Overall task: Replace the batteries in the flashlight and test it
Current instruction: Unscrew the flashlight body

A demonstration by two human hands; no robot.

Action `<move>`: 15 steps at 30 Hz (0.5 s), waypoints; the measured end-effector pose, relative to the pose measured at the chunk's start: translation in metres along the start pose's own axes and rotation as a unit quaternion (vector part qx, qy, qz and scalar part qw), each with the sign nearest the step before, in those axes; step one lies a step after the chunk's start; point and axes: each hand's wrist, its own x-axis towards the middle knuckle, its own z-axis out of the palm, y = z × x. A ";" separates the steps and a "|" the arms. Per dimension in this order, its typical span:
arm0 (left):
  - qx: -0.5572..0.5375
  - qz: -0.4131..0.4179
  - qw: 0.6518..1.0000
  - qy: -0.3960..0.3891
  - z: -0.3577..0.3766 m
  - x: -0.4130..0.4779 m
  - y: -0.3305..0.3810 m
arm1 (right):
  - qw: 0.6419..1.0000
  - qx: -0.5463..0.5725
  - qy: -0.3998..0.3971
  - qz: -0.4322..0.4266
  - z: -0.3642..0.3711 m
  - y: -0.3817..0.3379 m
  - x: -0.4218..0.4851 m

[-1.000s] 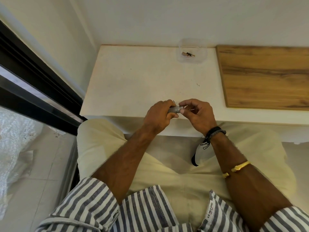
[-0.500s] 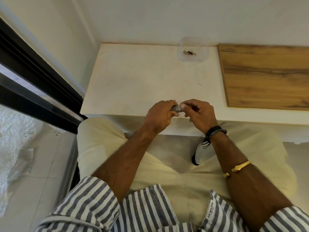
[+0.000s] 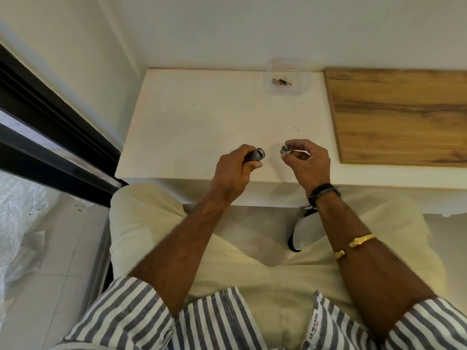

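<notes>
My left hand (image 3: 236, 170) grips the dark flashlight body (image 3: 256, 155) over the near edge of the white table (image 3: 202, 122). The body's open threaded end points right. My right hand (image 3: 307, 162) pinches the separated flashlight end cap (image 3: 286, 149) between thumb and fingers, a short gap to the right of the body. A clear plastic container (image 3: 286, 78) at the table's far edge holds a few small batteries (image 3: 281, 82).
A wooden board (image 3: 399, 117) lies on the right part of the table. A wall runs behind the table and a dark window frame (image 3: 50, 137) on the left. My lap and a white mask with a black strap (image 3: 300, 233) are below the table edge.
The hands were together twisting the flashlight. Now they have moved apart, and the end cap has come off in my right hand while my left keeps the body.
</notes>
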 end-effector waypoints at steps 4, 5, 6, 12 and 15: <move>-0.030 0.008 0.999 0.026 -0.001 0.000 -0.005 | 0.997 -0.035 0.073 0.002 0.004 0.007 0.019; -0.034 0.007 0.999 0.029 -0.001 0.000 -0.006 | 0.994 -0.059 0.087 0.001 0.005 0.010 0.024; -0.037 0.005 0.999 0.029 -0.001 -0.001 -0.007 | 0.991 -0.085 0.100 0.002 0.006 0.012 0.028; -0.035 0.003 0.999 0.020 0.000 -0.001 -0.013 | 0.977 -0.177 0.118 0.013 0.012 0.023 0.038; -0.034 0.000 0.999 0.018 0.000 0.000 -0.015 | 0.973 -0.191 0.120 0.038 0.016 0.024 0.039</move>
